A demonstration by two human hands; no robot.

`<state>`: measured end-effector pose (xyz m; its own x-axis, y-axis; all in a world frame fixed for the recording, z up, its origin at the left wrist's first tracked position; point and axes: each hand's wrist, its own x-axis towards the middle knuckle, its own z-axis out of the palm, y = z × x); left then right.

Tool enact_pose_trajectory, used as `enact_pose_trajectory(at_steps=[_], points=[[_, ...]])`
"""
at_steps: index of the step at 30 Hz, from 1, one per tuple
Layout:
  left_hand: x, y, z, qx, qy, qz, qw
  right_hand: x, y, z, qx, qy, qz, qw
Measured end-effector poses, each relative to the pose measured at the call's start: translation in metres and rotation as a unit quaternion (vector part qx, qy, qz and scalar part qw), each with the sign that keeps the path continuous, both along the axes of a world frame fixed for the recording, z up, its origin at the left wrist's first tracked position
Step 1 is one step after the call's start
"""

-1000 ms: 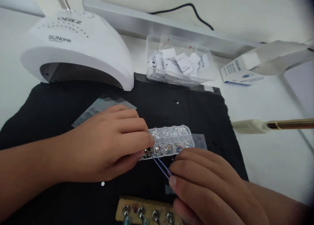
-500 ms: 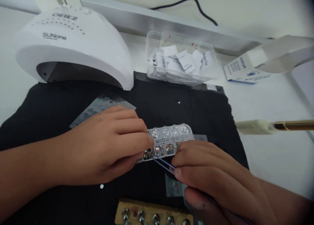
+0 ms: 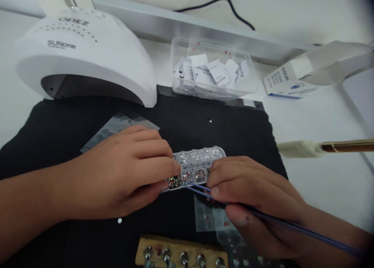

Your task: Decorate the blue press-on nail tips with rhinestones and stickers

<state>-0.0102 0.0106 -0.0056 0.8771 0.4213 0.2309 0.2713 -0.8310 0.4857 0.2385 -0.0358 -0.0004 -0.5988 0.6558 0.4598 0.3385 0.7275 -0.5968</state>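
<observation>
The left hand (image 3: 128, 174) grips the rhinestone case (image 3: 194, 167) (2 rows of compartments (image 3: 200, 175)); the right hand (image 3: 257, 198) pinches blue tweezers (image 3: 292, 224), tips at its near row.

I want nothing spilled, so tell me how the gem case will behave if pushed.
The gem case is probably light and stiff, being clear, straight-edged plastic. Low and flat, it seems unlikely to tip. Its tiny gems would likely shift if jolted, since they lie loose.

"OEIEZ", "SUNone" on white lamp (image 3: 117, 57); "Alcohol Pad" on sachet (image 3: 241, 70); "alcohol pads" on box (image 3: 280, 83).
</observation>
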Motion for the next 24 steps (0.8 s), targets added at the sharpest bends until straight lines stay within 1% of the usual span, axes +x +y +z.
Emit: enact_pose_trajectory(at_steps=[2, 6, 9, 15, 24], points=[[0.0, 0.0, 0.0, 0.003, -0.002, -0.002, 1.0, -0.002, 0.001, -0.003, -0.013, -0.003, 0.0, 1.0], [-0.001, 0.001, 0.001, 0.003, -0.004, 0.001, 1.0, -0.003, 0.001, -0.011, 0.004, 0.045, 0.005, 0.999], [-0.001, 0.0, 0.001, 0.002, 0.0, 0.002, 1.0, -0.002, 0.002, -0.014, 0.003, 0.036, 0.016, 0.999], [0.0, 0.0, -0.001, -0.003, 0.0, 0.003, 1.0, -0.002, 0.005, -0.014, 0.02, 0.025, 0.042, 0.999], [-0.001, 0.001, 0.001, -0.005, 0.0, 0.002, 1.0, -0.003, 0.005, -0.014, 0.015, 0.021, 0.041, 0.999]])
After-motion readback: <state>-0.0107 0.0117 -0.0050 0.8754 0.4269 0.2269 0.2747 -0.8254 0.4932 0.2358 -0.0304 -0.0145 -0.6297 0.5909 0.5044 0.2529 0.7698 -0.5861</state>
